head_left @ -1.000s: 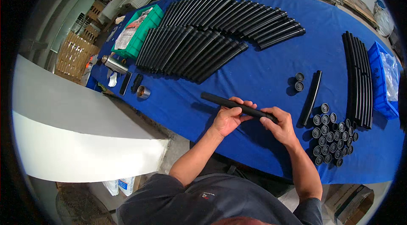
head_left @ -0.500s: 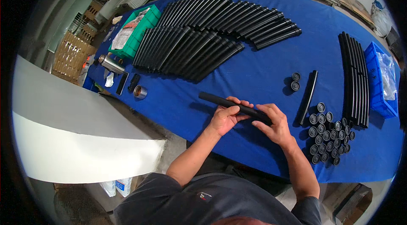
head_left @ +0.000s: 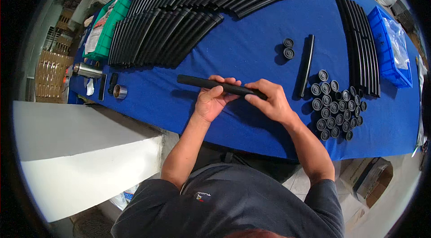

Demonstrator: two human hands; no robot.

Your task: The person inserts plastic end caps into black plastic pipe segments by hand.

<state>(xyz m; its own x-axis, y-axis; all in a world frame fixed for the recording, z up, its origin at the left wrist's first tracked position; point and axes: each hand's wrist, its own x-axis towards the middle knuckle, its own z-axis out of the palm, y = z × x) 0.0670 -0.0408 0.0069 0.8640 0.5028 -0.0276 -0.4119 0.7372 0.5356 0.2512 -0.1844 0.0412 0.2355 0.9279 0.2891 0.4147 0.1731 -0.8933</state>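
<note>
A long black tube (head_left: 191,79) lies across both of my hands above the near part of the blue cloth. My left hand (head_left: 210,102) cradles its middle, thumb on top and fingers behind. At the right end, my right hand (head_left: 273,102) grips the tube with thumb and fingers, hiding that tip. To the right of my hands sits a cluster of round black ribbed caps (head_left: 333,109). A single black tube (head_left: 307,67) lies just beyond the cluster, with a pair of caps (head_left: 288,53) to its left.
Black capped tubes (head_left: 157,36) are laid in two fanned rows at the far left. More tubes (head_left: 359,45) line up beside a blue bin (head_left: 381,43) on the right. A green crate (head_left: 117,17), steel flask (head_left: 87,70), phone (head_left: 103,87) and metal cup (head_left: 120,91) occupy the left edge.
The whole view has shifted, so the table's contents appear further left and higher. My right hand's thumb and fingers have closed in on the tube's right end. The tube lies slightly flatter.
</note>
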